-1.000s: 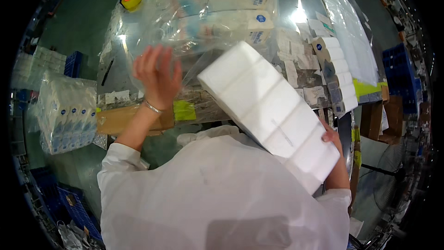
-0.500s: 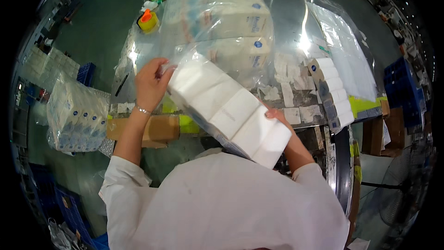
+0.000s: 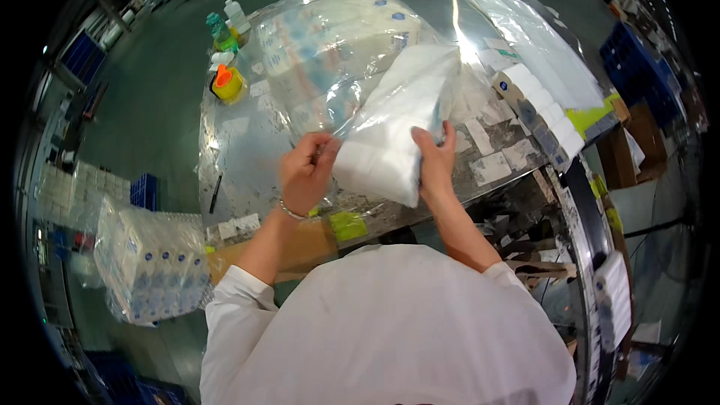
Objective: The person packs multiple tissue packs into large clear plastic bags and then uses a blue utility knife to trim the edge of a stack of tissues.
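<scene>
A long white pack of tissue (image 3: 382,142) lies slantwise on the table, partly under clear film, its far end beside the filled bag. My left hand (image 3: 307,169) pinches clear plastic film at the pack's near left corner. On its right side my right hand (image 3: 436,161) grips the pack, thumb on top and fingers along the side. Straight beyond, a large clear plastic bag (image 3: 330,37) holds several wrapped tissue packs. Where the film ends around the white pack, I cannot tell.
Another row of white tissue (image 3: 541,116) lies at the right, beside flat clear bags (image 3: 536,45). A tape dispenser (image 3: 228,84), bottles (image 3: 221,32) and a pen (image 3: 216,193) are on the left. A bagged stack (image 3: 154,262) stands off the table's left side.
The white tissue pack has swung round and moved away from my body, its far end now pointing right. Both hands moved with it. Another white pack shows at the lower right.
</scene>
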The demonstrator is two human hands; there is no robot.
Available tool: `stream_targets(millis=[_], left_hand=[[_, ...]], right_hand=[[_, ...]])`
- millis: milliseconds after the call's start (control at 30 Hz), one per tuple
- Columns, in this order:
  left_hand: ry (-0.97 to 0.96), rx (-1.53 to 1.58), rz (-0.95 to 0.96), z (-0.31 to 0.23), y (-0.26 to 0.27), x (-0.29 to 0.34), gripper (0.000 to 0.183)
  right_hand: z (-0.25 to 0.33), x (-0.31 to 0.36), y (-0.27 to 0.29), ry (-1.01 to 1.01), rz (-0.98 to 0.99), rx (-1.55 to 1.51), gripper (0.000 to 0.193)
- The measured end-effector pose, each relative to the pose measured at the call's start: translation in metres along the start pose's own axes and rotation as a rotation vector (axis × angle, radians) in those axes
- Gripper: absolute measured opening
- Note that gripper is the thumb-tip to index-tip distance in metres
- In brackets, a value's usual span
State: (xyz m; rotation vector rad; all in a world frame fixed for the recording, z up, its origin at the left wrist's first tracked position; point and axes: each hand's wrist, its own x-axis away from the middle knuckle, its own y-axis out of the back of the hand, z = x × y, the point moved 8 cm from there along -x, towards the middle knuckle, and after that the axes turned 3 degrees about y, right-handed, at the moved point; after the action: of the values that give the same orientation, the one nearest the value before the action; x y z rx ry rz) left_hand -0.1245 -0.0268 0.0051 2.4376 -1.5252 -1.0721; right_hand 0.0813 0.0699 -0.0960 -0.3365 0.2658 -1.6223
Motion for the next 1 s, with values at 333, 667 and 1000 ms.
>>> stream_targets(millis=[333, 667, 1000], left_hand=[[-0.075, 0.423, 0.237, 0.003, 0.002, -0.001, 0.009], [-0.051, 0.128, 0.512, 0.069, -0.002, 0.022, 0.009], [0.176, -0.563, 0.645, 0.2, -0.041, 0.013, 0.018]], right_hand=[[-0.003, -0.019, -0.166, 0.931, -0.204, 1.133, 0.083], [-0.018, -0.079, -0.039, 0.508, -0.193, 1.169, 0.077], [0.001, -0.092, 0.238, -0.099, -0.463, 1.225, 0.046]])
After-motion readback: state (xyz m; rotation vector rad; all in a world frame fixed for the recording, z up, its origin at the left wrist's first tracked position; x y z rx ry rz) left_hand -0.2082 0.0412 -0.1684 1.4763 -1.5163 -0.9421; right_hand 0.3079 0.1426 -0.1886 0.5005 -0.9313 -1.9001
